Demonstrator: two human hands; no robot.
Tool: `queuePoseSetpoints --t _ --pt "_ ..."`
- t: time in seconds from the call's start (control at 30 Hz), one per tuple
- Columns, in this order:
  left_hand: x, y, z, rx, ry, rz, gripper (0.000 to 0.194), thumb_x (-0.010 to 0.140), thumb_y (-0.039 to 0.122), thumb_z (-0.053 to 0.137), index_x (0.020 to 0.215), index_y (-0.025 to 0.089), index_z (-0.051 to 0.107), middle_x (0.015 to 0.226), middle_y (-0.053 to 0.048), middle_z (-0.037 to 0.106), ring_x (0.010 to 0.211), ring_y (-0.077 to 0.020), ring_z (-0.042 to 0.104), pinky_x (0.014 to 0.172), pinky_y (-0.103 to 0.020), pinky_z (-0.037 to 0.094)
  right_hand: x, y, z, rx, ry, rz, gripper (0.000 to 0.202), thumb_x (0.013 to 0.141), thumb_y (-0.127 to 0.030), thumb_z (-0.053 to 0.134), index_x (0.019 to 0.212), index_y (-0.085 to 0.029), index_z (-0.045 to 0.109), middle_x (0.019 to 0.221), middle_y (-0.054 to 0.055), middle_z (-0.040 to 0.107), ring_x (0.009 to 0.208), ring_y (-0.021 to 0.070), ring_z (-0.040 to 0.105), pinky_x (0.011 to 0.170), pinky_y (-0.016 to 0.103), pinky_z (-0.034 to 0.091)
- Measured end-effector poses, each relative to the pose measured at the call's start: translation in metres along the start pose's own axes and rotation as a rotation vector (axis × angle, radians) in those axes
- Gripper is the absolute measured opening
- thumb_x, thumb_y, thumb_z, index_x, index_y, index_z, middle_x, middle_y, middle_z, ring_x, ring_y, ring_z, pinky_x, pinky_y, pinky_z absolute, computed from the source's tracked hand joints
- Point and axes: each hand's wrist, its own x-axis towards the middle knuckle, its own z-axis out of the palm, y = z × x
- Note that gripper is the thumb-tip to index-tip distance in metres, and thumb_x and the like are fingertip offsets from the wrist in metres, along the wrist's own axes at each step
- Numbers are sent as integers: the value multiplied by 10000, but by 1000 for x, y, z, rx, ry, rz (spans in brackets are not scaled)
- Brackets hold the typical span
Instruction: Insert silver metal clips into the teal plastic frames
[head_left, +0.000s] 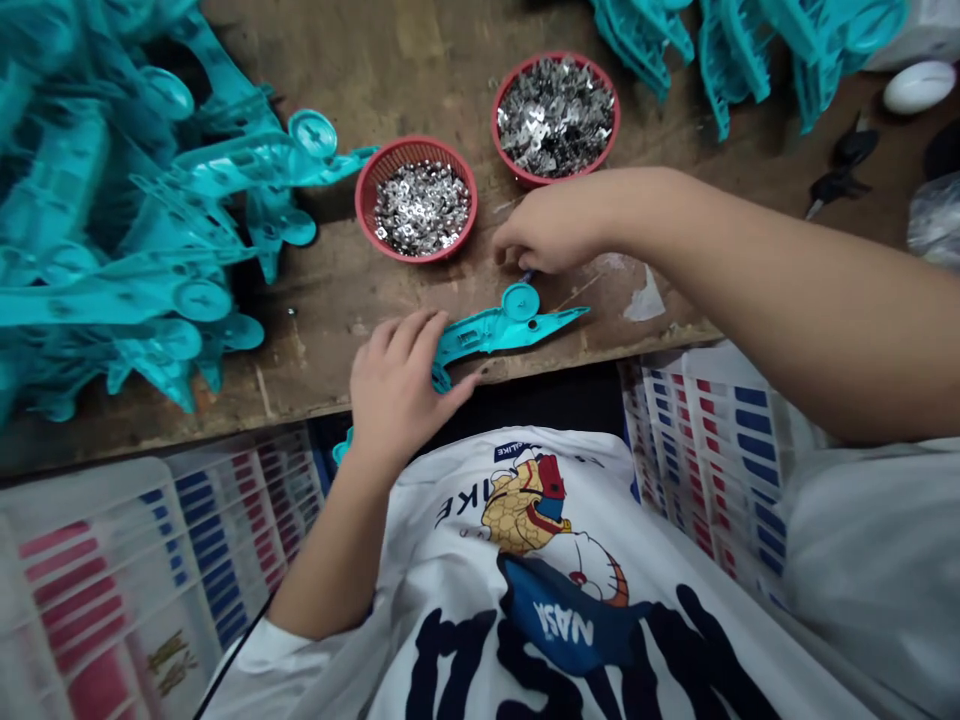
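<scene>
Gripping one end of a teal part in the left hand, fingers on the far side and thumb on the near side, flat on the worktop just inside its near edge. Reaching to the far side of the part's round disc with the right hand, fingers curled narrow just above a small dark tip; cannot tell whether holding it.

Probably partway through this one part, not yet set aside. Plenty left to use, judging by the small metal pieces in the nearer red basket and the shiny metal clips in the farther red basket. Heaped high with similar teal parts along the worktop's left side; stocked with several more teal pieces toward the far right. Impossible to tell finished from waiting.
</scene>
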Motion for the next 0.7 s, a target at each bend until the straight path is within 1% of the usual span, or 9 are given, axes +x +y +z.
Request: queuePoseSetpoints --t 0.13,0.23,0.3,0.37,0.5,0.57,0.6,0.63,0.7 --pt "-15 12 21 45 -46 -43 1025 947 499 890 1816 217 425 1845 -251 513 1674 -546 496 1358 -718 436 3 7 7 12 15 13 225 1071 -336 818 1267 -261 900 1164 10 873 1162 314 816 1065 459 598" --pt "-23 9 34 71 -56 -63 968 985 327 791 1846 199 367 1847 -275 485 1723 -543 451 1375 -752 417 1 5 3 -20 1 7 215 1050 -347 848 1237 -256 902 1164 20 874 1171 322 810 1047 454 596" --pt "-28 3 31 72 -68 -60 893 981 209 696 1828 178 415 1790 -293 529 1697 -531 495 1353 -751 459 -1 -2 -4 -39 -29 16 229 1058 -347 832 1262 -269 900 1192 17 872 1198 325 804 1044 445 592" --pt "-32 -6 15 25 -107 -19 854 970 168 626 1809 166 470 1749 -291 564 1665 -503 550 1343 -722 502 -5 -12 -12 -47 -63 45 255 1069 -326 805 1302 -278 895 1225 14 870 1223 328 796 1049 440 584" --pt "-20 -34 -45 -232 -281 112 831 976 266 591 1804 211 539 1804 -179 588 1664 -409 598 1400 -577 507 -14 -39 -31 -64 -144 133 352 1069 -234 747 1398 -265 869 1298 37 866 1230 321 791 1039 427 564" --pt "0 -55 -71 -372 -476 123 786 946 385 673 1720 253 660 1729 -113 695 1582 -410 679 1379 -535 535 -19 -52 -40 -74 -181 162 429 1053 -166 724 1452 -262 846 1311 54 867 1200 314 798 1004 414 558" --pt "13 -65 -79 -428 -588 86 749 909 449 735 1636 266 741 1654 -93 761 1520 -421 725 1340 -522 572 -21 -57 -45 -75 -194 163 459 1044 -135 718 1470 -260 836 1314 64 867 1179 311 802 980 406 554" --pt "28 -75 -84 -477 -691 33 727 857 486 790 1549 265 804 1588 -86 806 1466 -431 758 1295 -510 606 -23 -61 -48 -72 -203 156 471 1038 -111 714 1470 -255 834 1316 74 867 1158 309 806 957 397 550" --pt "56 -89 -86 -603 -815 -78 693 776 470 822 1430 246 870 1411 -84 888 1341 -418 817 1183 -470 668 -27 -66 -54 -55 -215 135 458 1038 -88 705 1446 -245 841 1327 94 865 1132 305 811 915 379 542"
